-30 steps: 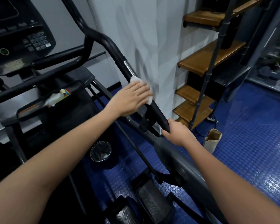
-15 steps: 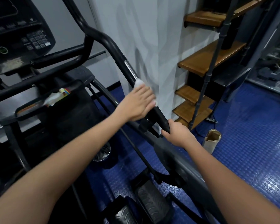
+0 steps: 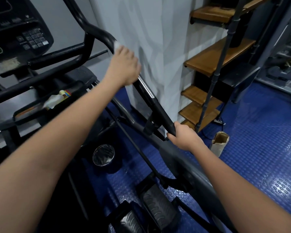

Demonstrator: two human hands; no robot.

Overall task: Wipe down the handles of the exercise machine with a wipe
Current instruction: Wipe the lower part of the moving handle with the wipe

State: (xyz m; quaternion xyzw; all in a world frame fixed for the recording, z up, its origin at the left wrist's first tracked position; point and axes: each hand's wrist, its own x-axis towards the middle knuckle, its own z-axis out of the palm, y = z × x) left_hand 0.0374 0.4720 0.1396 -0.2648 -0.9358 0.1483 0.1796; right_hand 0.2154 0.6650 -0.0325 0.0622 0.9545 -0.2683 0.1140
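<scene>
Two bare forearms enter from the lower edge of the frame, one from the lower left corner and one from the lower right, both narrowing toward the wrists near the middle of the picture. No sleeve, cuff or glove covers either arm as far as the frame shows them. The left hand (image 3: pixel 124 66), in the upper middle of the frame, is bare, with no ring, watch or band visible on it or its wrist; its outline is slightly blurred. The right hand (image 3: pixel 185 137), right of centre, is likewise bare, wrist unadorned, knuckles rounded and smooth. The forearms look smooth and unmarked.
</scene>
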